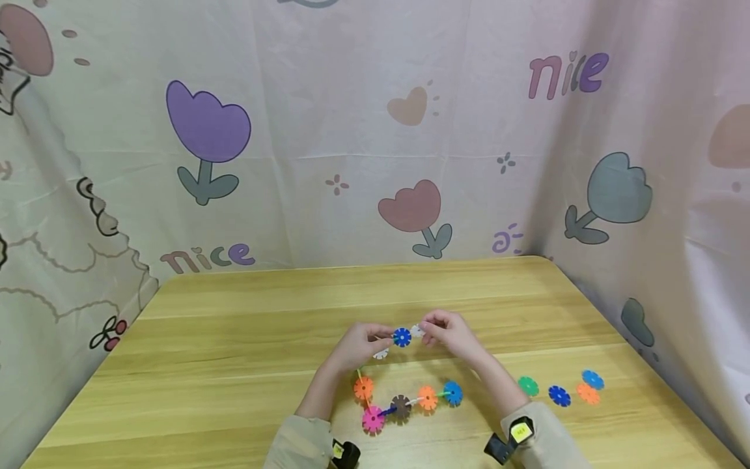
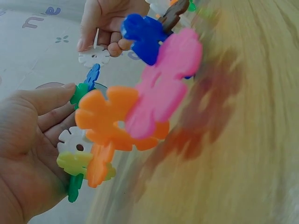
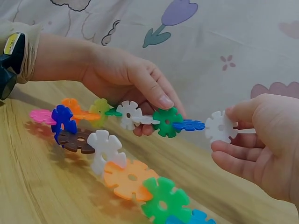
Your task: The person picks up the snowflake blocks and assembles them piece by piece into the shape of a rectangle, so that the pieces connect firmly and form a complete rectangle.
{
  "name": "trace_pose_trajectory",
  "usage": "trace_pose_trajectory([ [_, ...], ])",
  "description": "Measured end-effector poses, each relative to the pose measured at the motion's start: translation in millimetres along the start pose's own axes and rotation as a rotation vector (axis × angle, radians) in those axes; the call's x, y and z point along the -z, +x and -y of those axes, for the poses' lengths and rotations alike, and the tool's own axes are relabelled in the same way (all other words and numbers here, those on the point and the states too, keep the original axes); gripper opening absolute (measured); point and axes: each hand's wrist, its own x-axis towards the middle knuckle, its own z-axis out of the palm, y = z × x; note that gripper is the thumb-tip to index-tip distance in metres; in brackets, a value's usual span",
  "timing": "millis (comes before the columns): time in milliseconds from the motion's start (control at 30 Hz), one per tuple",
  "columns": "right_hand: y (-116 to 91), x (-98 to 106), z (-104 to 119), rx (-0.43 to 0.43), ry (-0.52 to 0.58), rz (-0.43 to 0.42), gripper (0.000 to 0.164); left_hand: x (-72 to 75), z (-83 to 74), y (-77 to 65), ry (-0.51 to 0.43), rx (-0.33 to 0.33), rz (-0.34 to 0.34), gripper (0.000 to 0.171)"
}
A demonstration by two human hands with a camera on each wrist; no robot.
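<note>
A curved chain of slotted plastic snowflake discs runs between my hands and back along the table. My left hand [image 1: 354, 350] pinches a green disc [image 3: 167, 122] of the chain between thumb and fingers. A blue disc [image 3: 189, 125] joins that green one to a white disc [image 3: 219, 127] at the chain's end. My right hand [image 1: 454, 335] grips this end, where another white piece [image 3: 245, 131] shows edge-on between the fingers. Further round the chain come an orange disc [image 1: 363, 388], a pink disc [image 1: 373, 420], a brown disc [image 1: 401, 408] and a light blue end disc [image 1: 453, 393].
To the right of my right forearm lie loose discs on the wooden table [image 1: 234, 365]: green [image 1: 528, 385], dark blue [image 1: 559, 395], orange [image 1: 588, 393] and blue [image 1: 593, 380]. A patterned curtain [image 1: 328, 130] surrounds the table's back and sides.
</note>
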Motion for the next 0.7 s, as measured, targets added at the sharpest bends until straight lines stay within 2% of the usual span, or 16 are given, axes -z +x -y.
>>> trace_pose_trajectory([
  [100,5,0,-14,0.010,0.012,0.014,0.022,-0.1,0.1,0.2,-0.002,-0.004,-0.002,0.026],
  [267,6,-2,-14,0.021,0.016,0.024,0.021,-0.1,-1.0,0.0,-0.010,-0.002,0.000,0.026],
  [567,-2,-12,16,0.025,-0.010,-0.075,0.013,-0.3,-1.5,0.5,-0.039,0.012,0.012,0.027],
  [700,-4,-17,21,0.015,0.015,-0.105,0.012,0.2,-0.8,0.4,-0.066,0.020,0.010,0.027],
])
